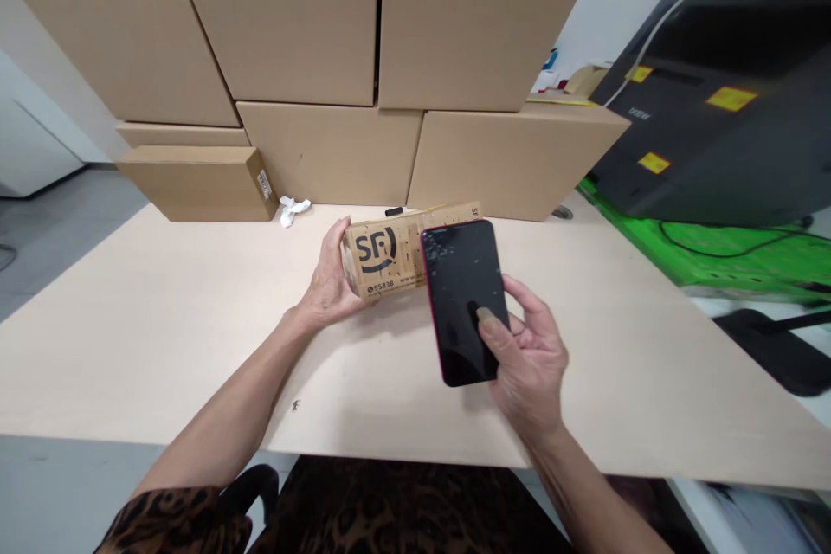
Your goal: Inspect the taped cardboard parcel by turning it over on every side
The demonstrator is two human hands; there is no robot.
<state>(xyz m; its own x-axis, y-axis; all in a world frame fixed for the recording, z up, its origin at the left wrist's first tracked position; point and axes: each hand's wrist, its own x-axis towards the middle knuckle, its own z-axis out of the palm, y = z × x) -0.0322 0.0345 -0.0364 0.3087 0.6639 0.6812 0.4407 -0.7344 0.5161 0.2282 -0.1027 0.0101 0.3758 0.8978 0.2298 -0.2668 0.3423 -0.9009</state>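
My left hand grips the left end of a small brown cardboard box, which is tilted over the table. Black "SF" lettering and a number are printed on its near side. In my right hand is a smartphone with a dark screen and a reddish edge. My right thumb lies on the screen, and the fingers are behind the phone. Light marks, perhaps cracks or glare, show near the screen's top. The phone is in front of the box's right part and hides some of it.
Large cardboard boxes are stacked along the back of the pale table. A flatter box, crumpled white paper and a small black item lie before them. To the right, a dark case stands on a green surface.
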